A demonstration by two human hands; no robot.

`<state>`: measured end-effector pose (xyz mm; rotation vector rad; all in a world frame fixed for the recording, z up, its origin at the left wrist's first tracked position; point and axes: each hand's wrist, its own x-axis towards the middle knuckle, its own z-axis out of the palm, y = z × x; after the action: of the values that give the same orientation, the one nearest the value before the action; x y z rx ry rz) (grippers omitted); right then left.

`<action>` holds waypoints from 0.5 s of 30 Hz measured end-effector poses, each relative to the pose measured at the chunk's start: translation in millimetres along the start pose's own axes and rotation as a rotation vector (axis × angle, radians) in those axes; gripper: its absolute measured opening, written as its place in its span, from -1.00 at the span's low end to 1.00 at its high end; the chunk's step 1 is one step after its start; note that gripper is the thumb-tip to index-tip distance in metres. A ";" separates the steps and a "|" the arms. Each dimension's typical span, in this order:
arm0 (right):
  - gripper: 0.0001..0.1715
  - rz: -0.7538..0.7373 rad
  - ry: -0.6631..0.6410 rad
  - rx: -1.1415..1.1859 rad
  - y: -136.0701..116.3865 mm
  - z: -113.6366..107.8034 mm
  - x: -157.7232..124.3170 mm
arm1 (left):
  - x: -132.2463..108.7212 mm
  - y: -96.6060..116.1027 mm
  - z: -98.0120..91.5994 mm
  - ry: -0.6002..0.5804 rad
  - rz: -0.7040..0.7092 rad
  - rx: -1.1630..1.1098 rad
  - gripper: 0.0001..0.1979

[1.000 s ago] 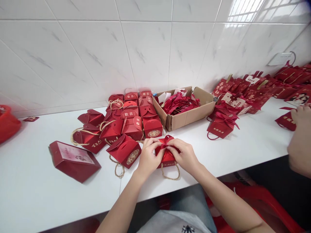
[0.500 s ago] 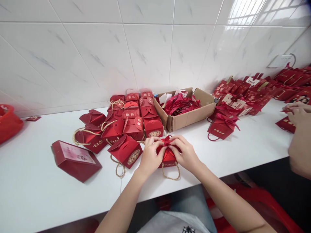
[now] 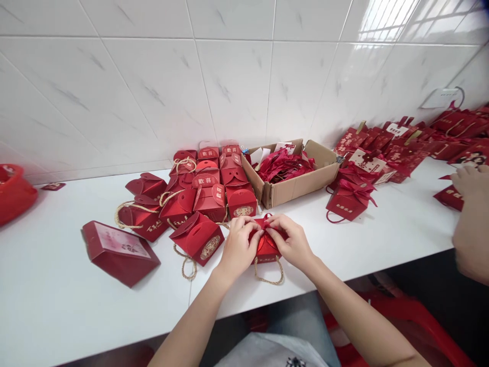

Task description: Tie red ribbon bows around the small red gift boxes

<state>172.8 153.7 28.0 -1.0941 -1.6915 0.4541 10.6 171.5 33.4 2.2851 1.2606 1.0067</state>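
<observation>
A small red gift box [image 3: 267, 250] with a twisted rope handle [image 3: 269, 281] stands on the table in front of me. On its top is a red ribbon [image 3: 266, 220]. My left hand [image 3: 241, 244] pinches the ribbon from the left, thumb and forefinger together. From the other side my right hand [image 3: 291, 239] pinches it too, the thumbs close to each other over the middle of the lid. My fingers partly cover the ribbon and any knot in it. Just left of my left hand is another red box [image 3: 198, 237] with a gold emblem and a rope handle.
Behind my hands, several red boxes [image 3: 209, 199] stand packed beside a cardboard box [image 3: 296, 184] of red ribbons. A dark red box [image 3: 120, 252] lies left; a ribboned box [image 3: 348, 200] stands right. A co-worker's hand [image 3: 471, 186] is at the far right. A red bag [image 3: 15, 196] sits far left.
My fingers have shifted slightly on the ribbon, and the bow-like loops between them look smaller or more covered. The co-worker's hand has moved a little. The boxes stay where they were.
</observation>
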 end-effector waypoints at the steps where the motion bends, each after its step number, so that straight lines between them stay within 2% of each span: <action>1: -0.91 -0.010 -0.002 0.017 1.0 0.4 -0.5 | 0.0 -0.5 -0.1 -0.009 -0.005 -0.005 -0.89; 9: -0.89 0.026 -0.091 -0.056 0.2 -1.5 -2.3 | 2.0 -0.6 -1.1 0.004 -0.001 -0.016 -0.89; 15: -0.91 0.011 -0.008 -0.056 0.4 0.2 -0.8 | 1.4 1.1 -1.2 0.004 0.004 0.004 -0.89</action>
<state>172.8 153.3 27.1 -1.1439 -1.7146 0.4212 11.0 172.1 35.5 2.2906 1.2614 1.0114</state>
